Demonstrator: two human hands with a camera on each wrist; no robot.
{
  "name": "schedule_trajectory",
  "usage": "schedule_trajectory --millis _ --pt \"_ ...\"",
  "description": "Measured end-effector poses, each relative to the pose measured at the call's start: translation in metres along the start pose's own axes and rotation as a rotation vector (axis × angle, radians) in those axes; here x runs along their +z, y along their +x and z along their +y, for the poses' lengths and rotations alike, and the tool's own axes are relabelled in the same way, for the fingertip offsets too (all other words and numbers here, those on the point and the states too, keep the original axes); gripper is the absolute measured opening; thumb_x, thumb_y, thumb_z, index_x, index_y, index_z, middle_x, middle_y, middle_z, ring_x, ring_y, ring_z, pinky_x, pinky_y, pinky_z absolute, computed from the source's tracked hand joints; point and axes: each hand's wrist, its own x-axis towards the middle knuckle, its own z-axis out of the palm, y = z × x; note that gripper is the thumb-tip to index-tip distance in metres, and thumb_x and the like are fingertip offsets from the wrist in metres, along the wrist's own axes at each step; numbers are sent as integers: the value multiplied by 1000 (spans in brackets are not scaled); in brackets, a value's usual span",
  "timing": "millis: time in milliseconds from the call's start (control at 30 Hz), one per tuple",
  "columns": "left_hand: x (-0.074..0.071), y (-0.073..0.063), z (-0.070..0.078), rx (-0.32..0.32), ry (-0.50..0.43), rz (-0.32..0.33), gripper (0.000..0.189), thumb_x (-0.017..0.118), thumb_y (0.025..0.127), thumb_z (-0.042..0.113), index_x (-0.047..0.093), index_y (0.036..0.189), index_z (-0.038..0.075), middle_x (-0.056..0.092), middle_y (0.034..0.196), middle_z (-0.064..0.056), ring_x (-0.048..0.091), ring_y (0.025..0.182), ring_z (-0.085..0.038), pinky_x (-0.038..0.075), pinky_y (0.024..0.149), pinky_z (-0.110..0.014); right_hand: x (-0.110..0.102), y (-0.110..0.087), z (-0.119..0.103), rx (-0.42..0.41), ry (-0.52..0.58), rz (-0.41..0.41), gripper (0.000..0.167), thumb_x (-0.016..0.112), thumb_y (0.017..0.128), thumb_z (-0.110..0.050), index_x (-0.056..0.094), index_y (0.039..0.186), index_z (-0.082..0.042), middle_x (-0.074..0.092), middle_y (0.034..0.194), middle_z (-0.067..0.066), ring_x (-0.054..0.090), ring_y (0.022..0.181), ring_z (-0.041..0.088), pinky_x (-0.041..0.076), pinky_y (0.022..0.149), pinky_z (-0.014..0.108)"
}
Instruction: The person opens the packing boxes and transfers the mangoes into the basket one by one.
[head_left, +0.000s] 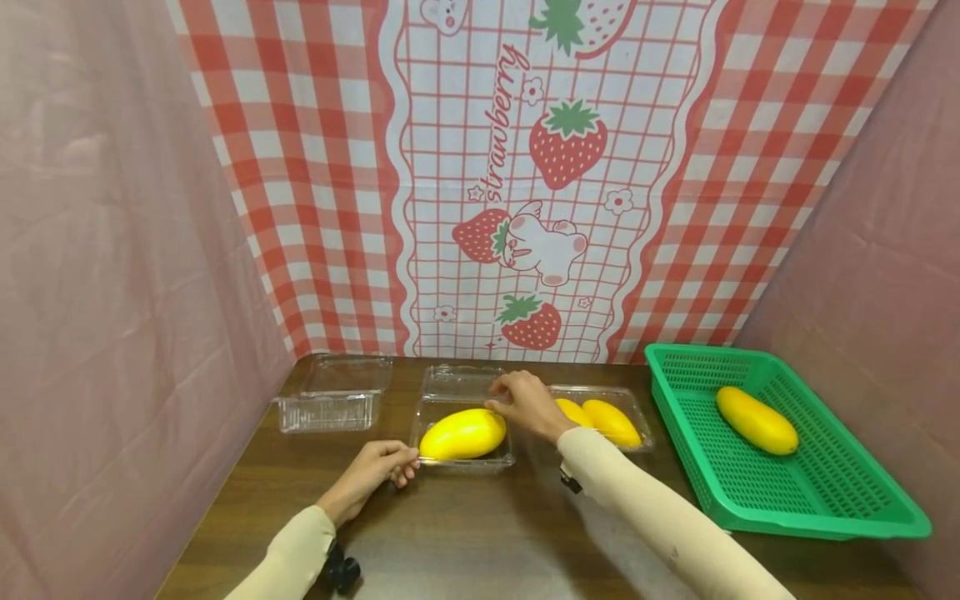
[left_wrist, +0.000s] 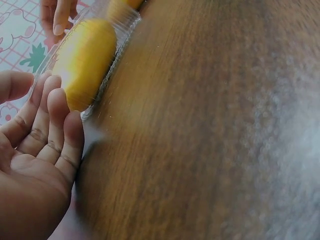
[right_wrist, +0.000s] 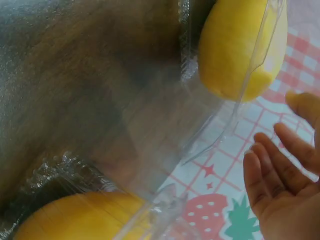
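A clear plastic clamshell box (head_left: pixel 504 457) stands on the table with a large yellow mango-like fruit (head_left: pixel 463 434) in it. Its lid (head_left: pixel 459 383) lies back toward the wall. At the box's near left corner, my left hand (head_left: pixel 377 468) pinches the rim between thumb and fingers. My right hand (head_left: pixel 531 403) hovers by the box's far right corner. The right wrist view shows its fingers (right_wrist: pixel 252 175) loosely bent, with nothing between them and apart from the plastic. Right of this box, a second clear box (head_left: pixel 641 417) contains yellow fruits (head_left: pixel 611 422), partly hidden by my right hand.
Another clear box (head_left: pixel 327 412) stands at the left back, its lid raised behind it. At the right, a green plastic basket (head_left: pixel 693 467) has one yellow fruit (head_left: pixel 757 420) inside. A strawberry-patterned cloth (head_left: pixel 517 183) hangs behind the wooden table (head_left: pixel 450 533).
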Motion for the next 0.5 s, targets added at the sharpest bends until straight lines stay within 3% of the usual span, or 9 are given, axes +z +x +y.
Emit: schedule_trajectory --millis 133,200,367,500 --pt "0 0 0 0 1 1 28 64 103 18 69 97 -10 68 83 -11 59 68 -12 53 62 -23 0 -3 -6 -126 -50 -57 34 81 91 -31 74 111 -4 72 106 8 61 95 24 54 83 40" --pt "0 -1 0 -1 0 1 29 65 102 18 69 96 -9 67 83 -10 59 68 -12 53 62 -23 1 -5 -9 -173 -65 -90 39 81 91 -35 73 114 -5 71 109 8 61 100 25 53 91 42" --pt "1 -1 0 -6 0 3 28 65 102 18 68 96 -9 67 82 -8 58 68 -12 53 63 -23 2 -10 -15 -233 -89 -151 47 82 88 -42 72 121 -10 70 119 4 59 112 23 49 101 42" --pt "1 -1 1 -6 0 5 27 65 102 18 68 95 -8 67 82 -7 59 68 -12 53 63 -23 4 -12 -17 -258 -126 -178 53 87 83 -41 71 124 -11 67 123 5 58 114 23 49 100 42"
